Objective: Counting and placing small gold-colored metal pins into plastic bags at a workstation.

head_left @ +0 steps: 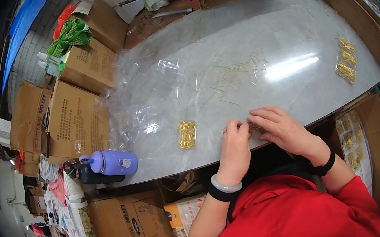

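At the table's front edge my two hands meet around a small bunch of thin golden wire hooks, which the fingers mostly hide. My left hand has its fingers curled closed against the bunch. Over its other side reaches my right hand, fingers and thumb closing on it from the right. To the left of them lies a clear pack of golden hooks, flat on the table. Beyond my hands, loose golden wire hooks are scattered across the tabletop.
Several filled packs lie at the table's right side. Clear plastic bags cover the left part. A purple bottle and a black bottle lie at the front left corner. Cardboard boxes line the left; another open box stands lower right.
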Motion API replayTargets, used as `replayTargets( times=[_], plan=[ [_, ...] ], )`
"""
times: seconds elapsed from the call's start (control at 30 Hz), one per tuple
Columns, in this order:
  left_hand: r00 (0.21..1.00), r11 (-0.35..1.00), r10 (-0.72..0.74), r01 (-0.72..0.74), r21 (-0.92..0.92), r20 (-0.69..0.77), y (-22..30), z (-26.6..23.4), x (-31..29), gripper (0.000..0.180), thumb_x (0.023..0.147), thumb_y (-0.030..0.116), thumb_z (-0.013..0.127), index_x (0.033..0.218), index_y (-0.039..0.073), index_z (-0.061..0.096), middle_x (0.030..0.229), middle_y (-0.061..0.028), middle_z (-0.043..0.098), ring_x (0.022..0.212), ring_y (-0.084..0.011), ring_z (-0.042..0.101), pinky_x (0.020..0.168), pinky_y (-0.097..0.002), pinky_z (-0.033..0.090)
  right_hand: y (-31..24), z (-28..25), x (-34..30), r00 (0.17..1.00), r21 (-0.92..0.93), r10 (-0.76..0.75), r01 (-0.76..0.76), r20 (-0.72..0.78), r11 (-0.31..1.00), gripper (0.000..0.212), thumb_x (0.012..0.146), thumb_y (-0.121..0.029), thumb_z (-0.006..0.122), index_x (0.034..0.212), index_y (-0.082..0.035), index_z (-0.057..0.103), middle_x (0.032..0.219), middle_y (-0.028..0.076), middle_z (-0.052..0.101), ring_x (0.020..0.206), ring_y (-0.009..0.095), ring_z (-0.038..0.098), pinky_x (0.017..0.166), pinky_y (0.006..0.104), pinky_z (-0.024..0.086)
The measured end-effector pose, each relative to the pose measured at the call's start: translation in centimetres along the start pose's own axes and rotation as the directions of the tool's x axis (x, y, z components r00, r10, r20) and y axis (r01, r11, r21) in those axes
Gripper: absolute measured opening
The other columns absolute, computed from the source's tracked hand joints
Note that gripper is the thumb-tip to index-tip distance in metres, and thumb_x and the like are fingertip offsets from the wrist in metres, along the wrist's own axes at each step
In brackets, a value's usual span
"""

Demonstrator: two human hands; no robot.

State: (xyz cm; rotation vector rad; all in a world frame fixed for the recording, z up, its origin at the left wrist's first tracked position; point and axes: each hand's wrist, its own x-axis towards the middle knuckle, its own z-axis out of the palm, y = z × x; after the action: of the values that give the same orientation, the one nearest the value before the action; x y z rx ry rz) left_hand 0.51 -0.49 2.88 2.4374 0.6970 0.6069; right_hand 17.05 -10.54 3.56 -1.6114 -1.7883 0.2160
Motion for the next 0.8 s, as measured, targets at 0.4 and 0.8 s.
replayTargets(
  times=[0.4,0.8],
  plan=[
    [0.99,0.999,0.048,-0.051,-0.016,-0.132,-0.4,-1.2,-1.6,0.039,0.09,-0.006,0.054,0.129,-0.004,0.057,0.117,-0.0238,0.057,0.11,-0.0412,0.057,0.093,-0.0434,0.049,-0.1,2.1,-0.3,0.988,-0.222,-0.057,0.024,-0.143,0.975,0.032,0.078,0.0,0.063,0.11,-0.003,0.067,0.108,0.009,0.064,0.101,0.029,0.06,0.09,0.0382,0.051],
    [0.764,0.681,-0.626,0.632,-0.369,0.153,-11.9,-12.5,0.0,0.022,0.096,0.009,0.066,0.108,-0.008,0.065,0.084,-0.0114,0.067,0.065,-0.0168,0.068,0.059,-0.0284,0.056,-0.3,2.5,-0.4,0.972,-0.215,-0.051,0.001,-0.228,0.977,0.024,0.079,0.001,0.067,0.103,-0.004,0.068,0.103,0.007,0.064,0.098,0.028,0.059,0.086,0.0391,0.048]
  ],
)
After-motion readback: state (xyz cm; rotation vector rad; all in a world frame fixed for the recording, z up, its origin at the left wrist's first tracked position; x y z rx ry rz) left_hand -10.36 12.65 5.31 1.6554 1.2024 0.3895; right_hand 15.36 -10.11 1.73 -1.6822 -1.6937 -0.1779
